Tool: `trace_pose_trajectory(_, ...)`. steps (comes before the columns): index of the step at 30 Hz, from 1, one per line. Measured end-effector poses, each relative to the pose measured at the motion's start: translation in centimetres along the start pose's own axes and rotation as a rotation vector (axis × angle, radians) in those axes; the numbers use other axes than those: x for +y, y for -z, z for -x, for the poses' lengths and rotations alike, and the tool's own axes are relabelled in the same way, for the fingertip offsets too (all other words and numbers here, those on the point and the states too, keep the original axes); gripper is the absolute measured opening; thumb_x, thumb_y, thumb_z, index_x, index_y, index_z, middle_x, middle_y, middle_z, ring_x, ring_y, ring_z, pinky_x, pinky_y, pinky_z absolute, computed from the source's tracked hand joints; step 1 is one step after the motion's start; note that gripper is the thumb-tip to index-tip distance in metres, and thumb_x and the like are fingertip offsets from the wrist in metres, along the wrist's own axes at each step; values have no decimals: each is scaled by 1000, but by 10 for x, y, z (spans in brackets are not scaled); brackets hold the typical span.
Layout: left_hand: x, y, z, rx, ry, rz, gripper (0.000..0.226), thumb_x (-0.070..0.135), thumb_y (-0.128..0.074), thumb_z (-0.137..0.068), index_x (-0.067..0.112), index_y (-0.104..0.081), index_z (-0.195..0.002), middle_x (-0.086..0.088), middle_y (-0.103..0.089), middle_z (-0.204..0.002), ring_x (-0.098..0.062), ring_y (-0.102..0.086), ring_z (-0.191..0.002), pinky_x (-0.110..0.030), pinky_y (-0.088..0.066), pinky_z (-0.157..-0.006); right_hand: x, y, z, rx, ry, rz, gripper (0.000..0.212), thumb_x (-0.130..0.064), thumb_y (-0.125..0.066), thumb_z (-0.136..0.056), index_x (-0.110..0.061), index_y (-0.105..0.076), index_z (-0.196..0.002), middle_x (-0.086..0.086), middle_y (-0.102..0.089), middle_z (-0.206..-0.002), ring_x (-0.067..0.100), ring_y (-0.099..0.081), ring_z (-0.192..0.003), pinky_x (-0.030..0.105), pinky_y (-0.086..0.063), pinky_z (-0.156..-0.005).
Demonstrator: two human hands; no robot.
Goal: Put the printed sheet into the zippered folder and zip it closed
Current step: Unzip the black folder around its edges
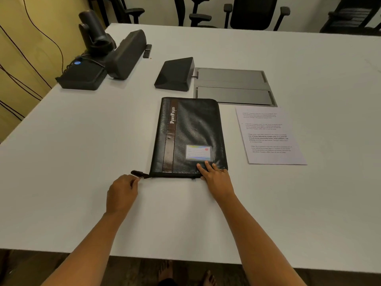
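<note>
A black zippered folder marked "Portfolio" lies flat and closed in the middle of the white table. Its zipper pull tab sticks out at the near left corner. My left hand pinches that tab between thumb and fingers. My right hand presses flat on the folder's near right corner, fingers spread below a small card window. The printed sheet lies flat on the table just right of the folder, apart from it and untouched.
Behind the folder sit a black wedge-shaped device and a grey recessed panel. At the far left stand a camera, a speaker bar and a black box. Office chairs line the far side.
</note>
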State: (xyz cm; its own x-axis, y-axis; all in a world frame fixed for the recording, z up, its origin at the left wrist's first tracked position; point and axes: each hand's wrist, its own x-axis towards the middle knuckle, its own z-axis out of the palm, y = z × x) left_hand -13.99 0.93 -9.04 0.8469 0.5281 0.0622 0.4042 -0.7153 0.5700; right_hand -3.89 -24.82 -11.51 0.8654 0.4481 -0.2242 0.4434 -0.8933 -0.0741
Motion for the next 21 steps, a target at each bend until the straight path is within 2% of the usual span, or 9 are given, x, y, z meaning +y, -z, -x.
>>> trace_pose_trajectory(5,7,-2,-10,39,119,71,15,13,-62,-88,1,-72,-85,-17,-71,-81,-31,-63,-74,-32,-49,-66,-3,1,0,-14,-5,-5,48,-28,-27,-103,-28,-12,-148,8,-18,-158,33,-24,-142,48,-29,-110)
trace_pose_trajectory(14,16,-6,-33,42,261,84,18,10,-61,-89,-2,-71,-97,-22,-71,-94,-37,-65,-85,-35,-48,-69,-12,1,-4,-19,-30,-30,48,-32,-27,-102,-28,-15,-148,8,-21,-157,32,-27,-141,48,-31,-109)
trace_pose_trajectory(18,16,-7,-37,-19,307,54,20,2,-54,-90,-4,-67,-105,-24,-67,-106,-39,-62,-97,-42,-51,-83,-13,2,-5,-7,-63,-57,49,-36,-31,-100,-30,-18,-147,5,-23,-156,30,-29,-141,48,-32,-109)
trace_pose_trajectory(21,20,-7,-41,-19,221,16,25,2,-52,-90,-1,-61,-114,-22,-64,-114,-38,-59,-105,-43,-46,-93,-15,6,-5,20,-87,-118,50,-44,-36,-97,-29,-29,-144,2,-31,-153,27,-36,-137,46,-35,-106)
